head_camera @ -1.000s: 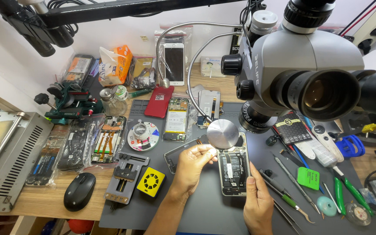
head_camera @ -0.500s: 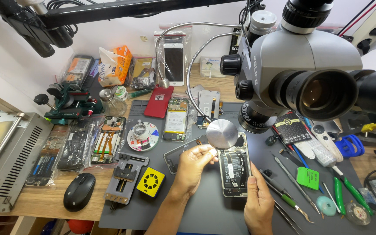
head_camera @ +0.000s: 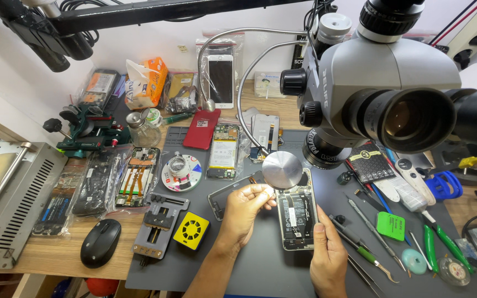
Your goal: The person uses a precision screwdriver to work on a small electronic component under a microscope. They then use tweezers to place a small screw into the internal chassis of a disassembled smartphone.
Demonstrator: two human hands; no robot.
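Note:
An opened phone (head_camera: 296,215) with its back off, showing a black battery and circuit board, lies on the dark grey work mat (head_camera: 260,270) under the microscope. My left hand (head_camera: 244,212) is curled at the phone's upper left corner, fingertips pinched against its edge. Whether a small part sits between the fingers is hidden. My right hand (head_camera: 328,256) grips the phone's lower right edge with thumb and fingers. A round metal disc (head_camera: 281,169) hangs just above the top of the phone.
A large grey microscope (head_camera: 382,94) fills the upper right. Tweezers and screwdrivers (head_camera: 368,232) lie right of the phone. A yellow fan block (head_camera: 191,230), a phone clamp (head_camera: 158,223) and a black mouse (head_camera: 100,241) sit left. Several dismantled phones (head_camera: 223,150) lie behind.

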